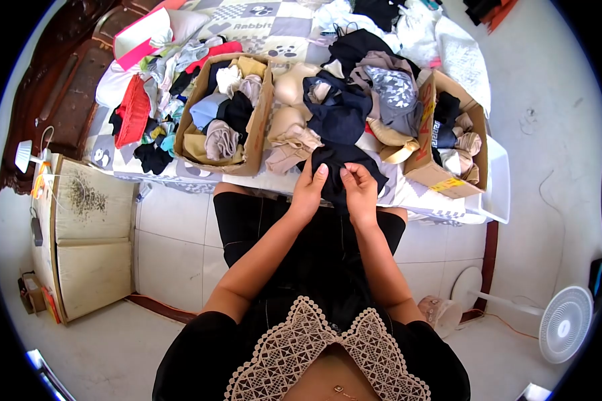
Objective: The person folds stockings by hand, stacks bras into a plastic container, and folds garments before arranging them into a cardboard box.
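Both hands grip a piece of black cloth [341, 155], a garment whose kind I cannot make out, at the near edge of the bed. My left hand [309, 187] pinches its left side, thumb on top. Closed on the right side is my right hand [359, 190], a short gap from the left. Part of the cloth hangs down between and beyond the hands. Just past it lie a dark navy garment [338, 117], beige bras [293, 90] and a grey patterned bra [392, 90]. A crumpled beige garment [293, 144] rests left of my hands.
An open cardboard box [259, 144] of rolled clothes stands left on the bed; another cardboard box [427, 150] is at right, beside a white plastic bin [500, 180]. A red basket [134, 110] sits among loose clothes. On the floor are a fan [565, 325] and a cabinet [93, 274].
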Motion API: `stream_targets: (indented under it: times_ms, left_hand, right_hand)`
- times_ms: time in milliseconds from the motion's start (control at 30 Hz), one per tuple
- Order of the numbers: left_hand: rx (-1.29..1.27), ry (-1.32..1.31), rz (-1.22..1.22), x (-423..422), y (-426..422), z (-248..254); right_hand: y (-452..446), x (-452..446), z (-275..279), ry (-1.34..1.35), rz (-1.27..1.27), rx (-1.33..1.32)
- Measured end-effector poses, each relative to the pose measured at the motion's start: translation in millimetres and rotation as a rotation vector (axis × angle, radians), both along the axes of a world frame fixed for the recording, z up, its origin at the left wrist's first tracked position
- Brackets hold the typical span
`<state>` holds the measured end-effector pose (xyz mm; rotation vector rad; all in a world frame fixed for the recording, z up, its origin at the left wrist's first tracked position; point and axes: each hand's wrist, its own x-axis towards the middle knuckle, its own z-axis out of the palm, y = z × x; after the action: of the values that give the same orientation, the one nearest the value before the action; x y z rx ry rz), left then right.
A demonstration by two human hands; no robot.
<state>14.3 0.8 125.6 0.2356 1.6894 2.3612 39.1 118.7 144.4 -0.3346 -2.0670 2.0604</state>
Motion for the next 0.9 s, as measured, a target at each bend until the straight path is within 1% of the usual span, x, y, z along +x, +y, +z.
stream_targets:
  times_ms: [67, 100, 167, 200, 267, 300, 333, 400, 433, 467, 533, 567, 600, 667, 700, 733, 800, 900]
  left_hand:
    - [-0.059, 0.036, 0.142, 3.6, 6.4, 1.3]
    - [-0.060, 0.036, 0.148, 5.8, 8.1, 4.8]
    - [-0.232, 0.181, 0.268, 9.1, 9.9, 12.0]
    - [-0.235, 0.183, 0.278, 9.8, 10.4, 9.8]
    - [-0.264, 0.290, 0.270, 8.9, 11.0, -2.5]
    - [-0.169, 0.164, 0.191, 9.0, 9.6, -5.1]
    - [-0.169, 0.166, 0.195, 9.3, 9.1, -7.8]
    - [-0.150, 0.051, 0.167, 10.6, 9.2, -9.1]
    - [-0.272, 0.166, 0.276, 8.1, 9.5, -7.5]
    - [-0.271, 0.165, 0.276, 6.8, 6.6, -6.1]
    - [-0.184, -0.066, 0.151, 2.7, -3.2, 4.5]
    - [-0.204, -0.033, 0.201, -2.2, -3.6, -6.8]
    - [-0.203, -0.031, 0.204, -3.4, -6.1, -6.1]
    - [-0.279, 0.036, 0.226, -2.9, -13.6, -5.9]
    - [-0.310, 0.057, 0.229, -2.0, -17.3, -2.2]
    - [-0.308, 0.055, 0.226, -1.1, -17.9, -4.2]
    - [-0.333, 0.175, 0.329, -0.7, -17.8, -8.6]
    - [-0.303, 0.106, 0.272, 1.8, -18.4, -7.1]
  right_hand:
    - [-5.0, -0.3, -1.6, -0.023, -0.054, -0.276]
    - [-6.6, -0.4, -6.4, -0.023, -0.048, -0.277]
    - [-10.2, -1.8, -18.9, -0.080, -0.108, -0.386]
    - [-14.5, -1.0, -16.1, -0.079, -0.097, -0.388]
    - [-22.4, 1.2, -9.9, 0.012, -0.088, -0.105]
    - [-25.2, 2.4, -6.6, 0.018, -0.103, 0.070]
    - [-27.6, 3.5, -2.7, 0.020, -0.098, 0.070]
    - [-32.6, 6.2, 4.9, 0.195, -0.120, 0.441]
    - [-34.2, 4.1, -3.4, 0.257, -0.130, 0.478]
    - [-35.1, 3.8, -4.6, 0.256, -0.130, 0.479]
    - [-37.0, 0.4, -4.9, 0.238, -0.063, 0.464]
    - [-37.9, -2.3, -8.4, 0.223, -0.050, 0.354]
    - [-37.2, -4.0, -11.5, 0.226, -0.048, 0.354]
    - [-29.9, -4.9, -17.8, 0.055, -0.044, -0.130]
    - [-20.2, -5.6, -17.9, -0.097, 0.012, -0.330]
    - [-14.8, -5.9, -19.3, -0.099, 0.009, -0.328]
    - [-7.9, -9.2, -19.9, -0.213, 0.103, -0.733]
    - [-5.2, -12.8, -9.0, -0.257, 0.204, -0.797]
